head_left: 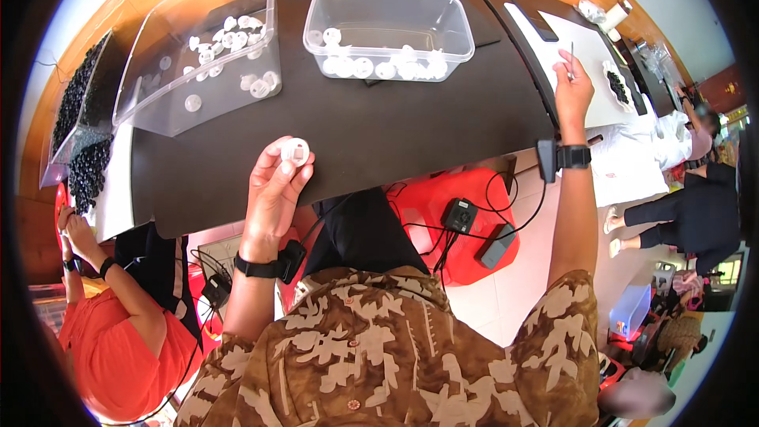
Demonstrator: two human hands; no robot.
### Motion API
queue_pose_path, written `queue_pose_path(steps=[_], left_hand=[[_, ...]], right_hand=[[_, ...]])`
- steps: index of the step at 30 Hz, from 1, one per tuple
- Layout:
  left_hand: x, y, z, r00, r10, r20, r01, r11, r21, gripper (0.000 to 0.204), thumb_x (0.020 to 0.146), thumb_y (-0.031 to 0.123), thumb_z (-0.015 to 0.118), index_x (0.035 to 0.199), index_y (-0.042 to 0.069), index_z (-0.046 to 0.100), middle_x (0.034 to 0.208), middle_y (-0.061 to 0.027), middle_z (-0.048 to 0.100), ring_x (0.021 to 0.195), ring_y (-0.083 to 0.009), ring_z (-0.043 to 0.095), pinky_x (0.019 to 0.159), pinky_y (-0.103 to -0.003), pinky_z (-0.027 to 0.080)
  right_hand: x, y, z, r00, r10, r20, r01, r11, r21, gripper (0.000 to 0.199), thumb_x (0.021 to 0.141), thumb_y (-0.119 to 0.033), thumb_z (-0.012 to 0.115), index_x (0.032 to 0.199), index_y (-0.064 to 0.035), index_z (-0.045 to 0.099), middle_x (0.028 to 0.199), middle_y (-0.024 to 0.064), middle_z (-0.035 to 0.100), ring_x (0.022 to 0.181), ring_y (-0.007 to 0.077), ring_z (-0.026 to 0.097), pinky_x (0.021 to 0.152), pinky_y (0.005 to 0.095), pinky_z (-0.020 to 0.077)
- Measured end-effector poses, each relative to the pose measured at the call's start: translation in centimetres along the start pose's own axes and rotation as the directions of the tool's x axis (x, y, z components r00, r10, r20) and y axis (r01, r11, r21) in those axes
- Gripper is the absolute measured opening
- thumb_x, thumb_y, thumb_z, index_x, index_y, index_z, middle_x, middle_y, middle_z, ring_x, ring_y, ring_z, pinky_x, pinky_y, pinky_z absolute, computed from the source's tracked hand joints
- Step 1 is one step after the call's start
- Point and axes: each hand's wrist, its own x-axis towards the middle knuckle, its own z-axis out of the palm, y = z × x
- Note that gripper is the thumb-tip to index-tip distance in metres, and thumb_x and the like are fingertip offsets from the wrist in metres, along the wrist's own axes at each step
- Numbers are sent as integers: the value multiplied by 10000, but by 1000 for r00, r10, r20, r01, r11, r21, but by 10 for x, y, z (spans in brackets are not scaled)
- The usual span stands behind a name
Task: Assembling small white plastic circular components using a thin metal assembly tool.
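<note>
My left hand (273,194) pinches a small round white plastic piece (295,151) over the near edge of the dark table. The piece has a squarish pinkish-brown patch at its middle. Out to the right, my right hand (575,99) is raised over a white sheet, its fingers closed on a thin metallic tool (572,57) whose exact kind I cannot make out. A clear rectangular tub (387,1) with several similar white pieces (363,68) stands at the far middle. More white pieces (236,37) lie in a larger clear bin (150,111) at the far left.
Small black parts (83,95) fill a container at the left edge. Beside it are a co-worker's hands (79,233). On the right, a white sheet (594,103) bears a phone (538,24) and black parts (617,85). Below the table, cables and black boxes (458,215) rest on a red stool (419,202).
</note>
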Motion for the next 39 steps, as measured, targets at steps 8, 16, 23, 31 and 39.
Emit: queue_pose_path(steps=[8, 16, 23, 31, 39], left_hand=[[12, -4, 37, 998, -33, 53, 36, 997, -66, 324, 906, 75, 615, 1220, 36, 543, 1246, -140, 570, 1110, -232, 584, 961, -329, 487], [15, -20, 26, 997, -62, 49, 69, 987, -147, 354, 894, 97, 641, 1227, 32, 541, 1136, -105, 631, 1066, -213, 623, 927, -293, 524], [21, -29, 11, 997, -68, 31, 73, 982, -172, 341, 901, 108, 630, 1222, 29, 549, 1132, -101, 629, 1056, -216, 627, 926, -298, 526], [23, -33, 8, 997, -64, 48, 72, 979, -191, 326, 906, 123, 627, 1209, 31, 553, 1135, -98, 624, 1057, -209, 624, 914, -292, 532], [21, -33, 10, 997, -59, 44, 66, 977, -202, 331, 896, 94, 638, 1209, 28, 550, 1119, -104, 632, 1047, -207, 630, 920, -296, 533]], right_hand=[[-124, -194, 56, 846, -154, 511, -105, 891, 442, 254, 886, -113, 644, 1107, 11, 639, 749, 24, 616, 622, 50, 504, 598, 203, 431], [-173, -214, 64, 632, -262, 730, -118, 898, 424, 280, 995, -200, 465, 1164, 4, 558, 739, 53, 569, 611, 100, 495, 589, 241, 415], [-174, -226, 68, 598, -366, 713, 138, 923, 359, 264, 879, 4, 497, 1118, 3, 609, 820, 145, 643, 663, 233, 616, 670, 321, 514], [-156, -237, 70, 521, -465, 715, 439, 865, 242, 273, 840, -24, 516, 1077, -47, 649, 797, 137, 644, 674, 293, 631, 617, 377, 511], [-149, -248, 69, 438, -468, 767, 588, 795, 150, 277, 842, -31, 520, 1080, -66, 658, 843, 135, 666, 730, 334, 641, 633, 414, 515]])
